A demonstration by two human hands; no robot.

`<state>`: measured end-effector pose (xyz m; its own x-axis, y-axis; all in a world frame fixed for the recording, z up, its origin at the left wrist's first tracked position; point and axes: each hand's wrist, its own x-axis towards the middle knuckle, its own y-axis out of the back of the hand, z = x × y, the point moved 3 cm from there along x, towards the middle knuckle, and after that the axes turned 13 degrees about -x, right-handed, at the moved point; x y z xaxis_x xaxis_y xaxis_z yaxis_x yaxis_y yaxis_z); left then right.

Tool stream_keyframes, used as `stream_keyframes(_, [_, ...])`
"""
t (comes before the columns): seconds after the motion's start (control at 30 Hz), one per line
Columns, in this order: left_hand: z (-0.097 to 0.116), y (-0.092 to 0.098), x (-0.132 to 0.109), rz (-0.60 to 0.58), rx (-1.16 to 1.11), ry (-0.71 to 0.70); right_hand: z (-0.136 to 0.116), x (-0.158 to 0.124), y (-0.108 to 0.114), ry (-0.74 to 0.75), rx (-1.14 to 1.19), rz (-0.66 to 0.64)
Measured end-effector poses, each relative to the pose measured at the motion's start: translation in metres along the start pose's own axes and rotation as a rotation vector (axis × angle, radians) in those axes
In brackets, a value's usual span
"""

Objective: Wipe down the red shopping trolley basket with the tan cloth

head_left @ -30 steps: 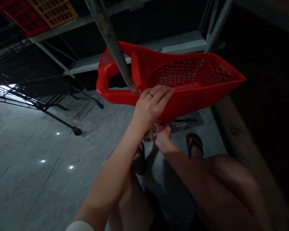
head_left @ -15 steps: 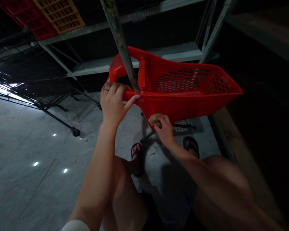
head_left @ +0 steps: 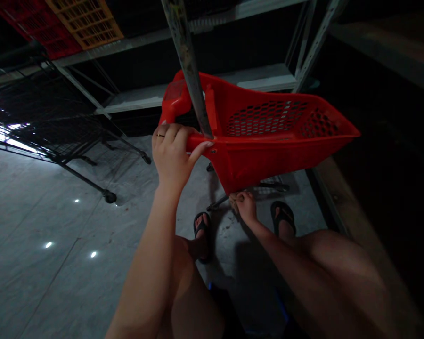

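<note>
A red plastic cart basket point(head_left: 268, 136) with a perforated wall hangs tilted in front of me, behind a grey metal post point(head_left: 189, 61). My left hand point(head_left: 171, 157) is wrapped around the basket's near rim, close to the red handle point(head_left: 175, 101). My right hand point(head_left: 245, 207) is below the basket's lowest corner, fingers closed on a small brownish pad or rag that I can barely make out. Both knees and my feet in black sandals point(head_left: 201, 233) show below.
A black wire trolley point(head_left: 56, 136) on castors stands at the left on the grey tiled floor point(head_left: 38, 235). Metal shelving point(head_left: 268, 77) runs behind the basket, with red and orange crates point(head_left: 81, 21) at top left. A dark raised edge point(head_left: 353, 212) borders the right.
My left hand went from the basket's side to gripping its near rim and has stayed there. My right hand dropped from the basket's underside to just below its corner. The basket tilted slightly.
</note>
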<state>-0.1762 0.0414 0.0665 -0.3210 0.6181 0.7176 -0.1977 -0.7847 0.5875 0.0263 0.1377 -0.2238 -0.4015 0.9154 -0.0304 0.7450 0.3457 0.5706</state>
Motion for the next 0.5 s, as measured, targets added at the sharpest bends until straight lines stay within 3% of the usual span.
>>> stream_keyframes(0.13, [0.005,0.001,-0.003,-0.002,0.002,-0.003,-0.025,0.000,-0.017,-0.229,0.228,0.178])
stream_keyframes(0.23, [0.009,0.001,-0.003,0.003,0.010,-0.004,-0.062,0.005,-0.001,-0.260,0.361,0.237])
stream_keyframes(0.3, [0.011,-0.001,-0.003,0.009,0.020,-0.006,-0.095,0.011,0.027,-0.201,0.445,0.342])
stream_keyframes(0.4, [0.015,-0.003,-0.002,0.035,0.039,-0.025,-0.147,0.019,0.077,0.052,0.502,0.591])
stream_keyframes(0.5, [0.021,-0.008,-0.003,0.082,0.064,-0.058,-0.185,0.016,0.104,0.249,0.409,0.699])
